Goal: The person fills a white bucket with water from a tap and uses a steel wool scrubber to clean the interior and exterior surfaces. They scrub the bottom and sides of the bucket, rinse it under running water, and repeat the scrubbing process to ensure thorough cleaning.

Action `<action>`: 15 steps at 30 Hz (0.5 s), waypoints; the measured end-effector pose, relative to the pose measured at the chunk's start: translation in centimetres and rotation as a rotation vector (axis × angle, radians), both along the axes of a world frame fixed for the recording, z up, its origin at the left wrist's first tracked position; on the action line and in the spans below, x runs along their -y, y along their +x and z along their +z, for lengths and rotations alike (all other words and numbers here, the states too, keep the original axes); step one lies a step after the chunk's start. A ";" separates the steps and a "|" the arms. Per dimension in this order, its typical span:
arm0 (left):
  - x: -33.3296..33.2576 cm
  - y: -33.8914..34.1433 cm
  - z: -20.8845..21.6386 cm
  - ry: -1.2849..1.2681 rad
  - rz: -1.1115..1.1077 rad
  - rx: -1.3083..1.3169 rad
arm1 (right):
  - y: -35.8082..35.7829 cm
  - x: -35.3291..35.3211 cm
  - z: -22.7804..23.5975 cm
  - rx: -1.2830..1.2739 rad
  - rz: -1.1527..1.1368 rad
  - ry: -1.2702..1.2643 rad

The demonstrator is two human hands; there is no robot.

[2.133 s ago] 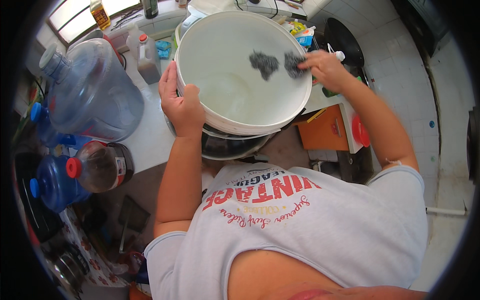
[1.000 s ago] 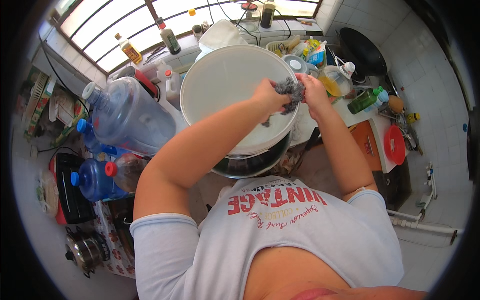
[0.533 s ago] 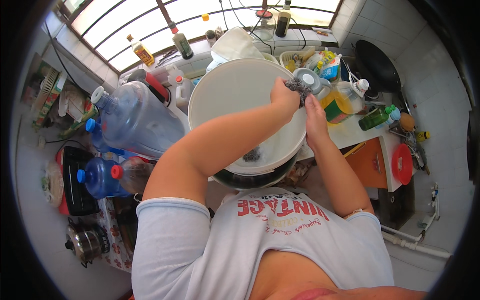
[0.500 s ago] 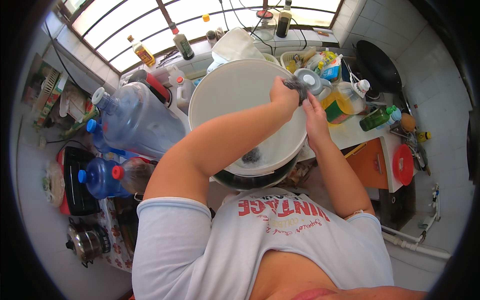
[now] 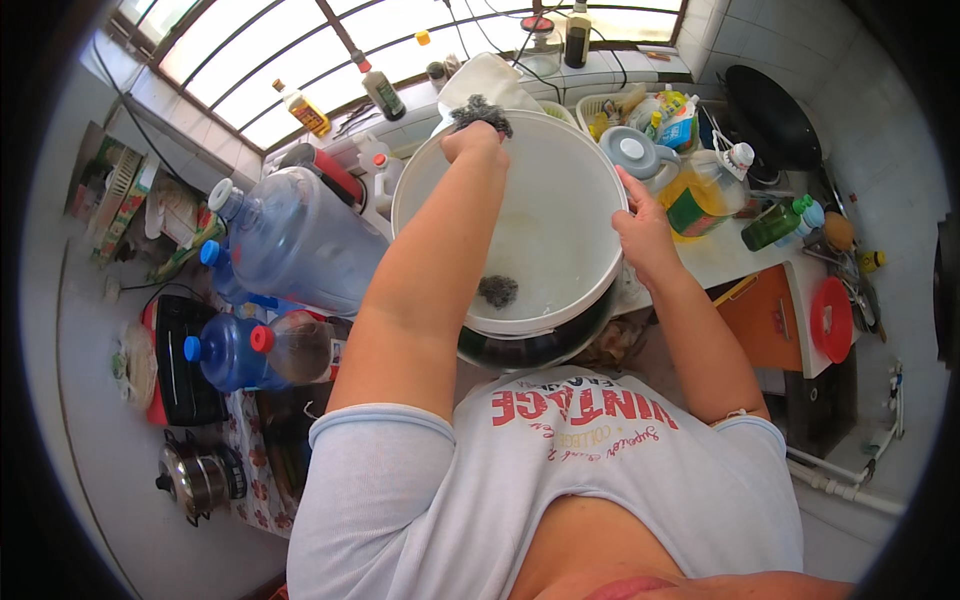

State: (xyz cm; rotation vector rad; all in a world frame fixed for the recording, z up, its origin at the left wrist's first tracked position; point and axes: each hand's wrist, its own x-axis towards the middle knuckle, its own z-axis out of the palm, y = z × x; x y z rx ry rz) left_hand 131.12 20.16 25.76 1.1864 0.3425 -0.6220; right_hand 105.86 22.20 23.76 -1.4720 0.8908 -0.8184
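A large white bucket (image 5: 565, 205) is tilted with its mouth toward me. My left hand (image 5: 474, 143) reaches across it and grips a grey steel wool scrubber (image 5: 482, 112) against the far left part of the rim. Part of the hand's fingers is hidden behind the knuckles and the wool. On the right side, my right hand (image 5: 648, 238) is closed around the rim, thumb on the near side. Another dark clump of steel wool (image 5: 497, 291) lies inside the bucket, near its lower edge. Below the bucket shows a dark round vessel (image 5: 540, 350).
Big clear and blue water bottles (image 5: 290, 240) crowd the left. To the right stand a grey-lidded jug (image 5: 632, 150), an oil bottle (image 5: 705, 195) and a green bottle (image 5: 775, 225). A black wok (image 5: 775, 118) leans behind them. Sauce bottles (image 5: 380, 90) line the windowsill.
My left hand has swept the steel wool from the bucket's right rim to its far left rim. My right hand has closed on the right rim, where its fingers were stretched up before.
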 end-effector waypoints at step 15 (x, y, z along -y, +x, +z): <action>-4.7 -1.2 2.1 0.594 -0.412 1.403 | 0.6 0.7 -2.1 -0.012 -0.097 -0.075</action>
